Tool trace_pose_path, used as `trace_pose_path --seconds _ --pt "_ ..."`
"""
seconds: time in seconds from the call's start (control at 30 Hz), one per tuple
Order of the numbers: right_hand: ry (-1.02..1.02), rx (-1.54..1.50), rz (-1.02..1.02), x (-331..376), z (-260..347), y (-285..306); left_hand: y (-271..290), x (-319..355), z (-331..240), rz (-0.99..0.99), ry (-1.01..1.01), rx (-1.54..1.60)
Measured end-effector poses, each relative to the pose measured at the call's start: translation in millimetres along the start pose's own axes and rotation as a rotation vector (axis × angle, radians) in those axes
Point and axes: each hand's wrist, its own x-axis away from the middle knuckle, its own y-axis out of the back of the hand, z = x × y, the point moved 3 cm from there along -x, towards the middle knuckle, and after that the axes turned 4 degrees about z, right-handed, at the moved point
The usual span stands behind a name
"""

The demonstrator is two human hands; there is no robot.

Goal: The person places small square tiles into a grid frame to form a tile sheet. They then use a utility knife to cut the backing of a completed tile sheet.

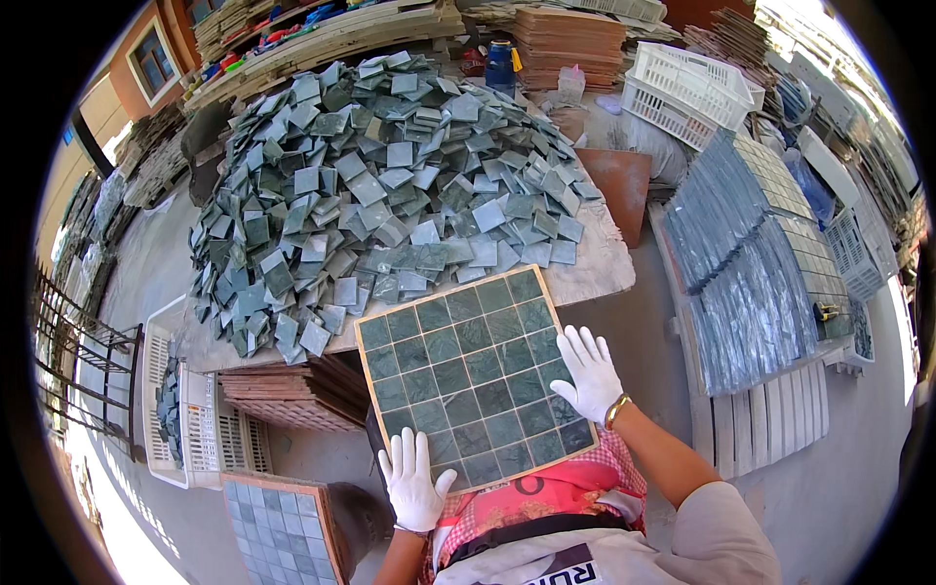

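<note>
A square board with a thin pale wooden rim (444, 294) lies tilted between the heaped table and my lap. Rows of dark green stone tiles (473, 366) fill it in a grid, with light lines between them. My left hand (416, 483), in a white glove, rests at the near left corner with fingers stretched upward. On the right edge lies my right hand (590, 378), also gloved, its fingers extended flat against rim and tiles. Both hands touch the board without wrapping round it. A big heap of loose green tiles (390, 175) covers the table beyond.
Left of the table stands a white plastic crate (200, 429) holding tiles. Below it leans a finished-looking tile panel (278, 531). At the right, stacked tile sheets (746, 283) sit on a pallet. White baskets (687, 93) and reddish boards (570, 49) stand behind.
</note>
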Motion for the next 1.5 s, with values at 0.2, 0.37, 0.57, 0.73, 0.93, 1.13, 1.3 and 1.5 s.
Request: trace_pose_path --seconds 0.2,0.37,0.57,0.73,0.93,1.13,1.3,1.5 --pt "-0.173 -0.147 -0.173 35.1 -9.8 -0.1 12.9 -44.0 0.5 -0.126 0.094 -0.045" --pt "0.013 -0.003 0.049 40.7 59.5 -4.1 1.3 -48.8 -51.5 -0.053 -0.226 -0.1" --pt "0.523 -0.222 0.176 39.9 136.6 -19.8 4.0 -18.2 -30.0 -0.008 -0.202 -0.045" --pt "0.569 -0.252 0.165 30.4 155.2 -26.7 3.6 -0.5 -0.6 0.005 -0.173 -0.06" --pt "0.198 -0.078 0.145 51.7 68.1 0.5 -1.8 22.5 46.9 0.01 -0.054 0.057" --pt "0.087 -0.019 0.15 43.3 43.4 4.6 -20.4 36.2 65.4 -0.11 0.017 0.375" --pt "0.4 -0.015 0.158 10.9 136.5 -7.4 -33.0 44.8 78.7 -0.226 0.291 1.039" --pt "0.948 -0.111 0.267 -2.5 258.1 -59.1 -95.4 53.7 112.0 -0.476 0.652 1.761"
